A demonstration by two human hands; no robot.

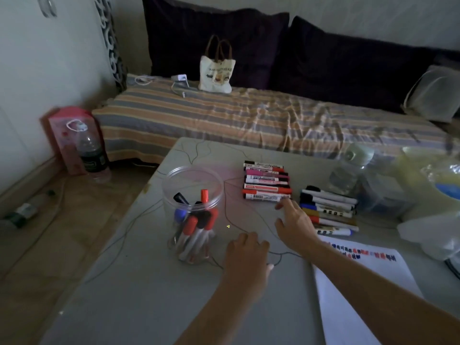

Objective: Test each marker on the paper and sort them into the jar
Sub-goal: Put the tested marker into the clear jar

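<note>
The right hand (295, 221), fingers released, reaches toward the far row of markers (266, 181). The left hand (246, 255) rests loosely on the surface (139, 282), right of the jar (193, 210).

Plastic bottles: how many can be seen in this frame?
3. One stands on the floor beside the pink box, one lies on the floor at far left, one stands on the table's right side. Clutter there may hide others.
</note>
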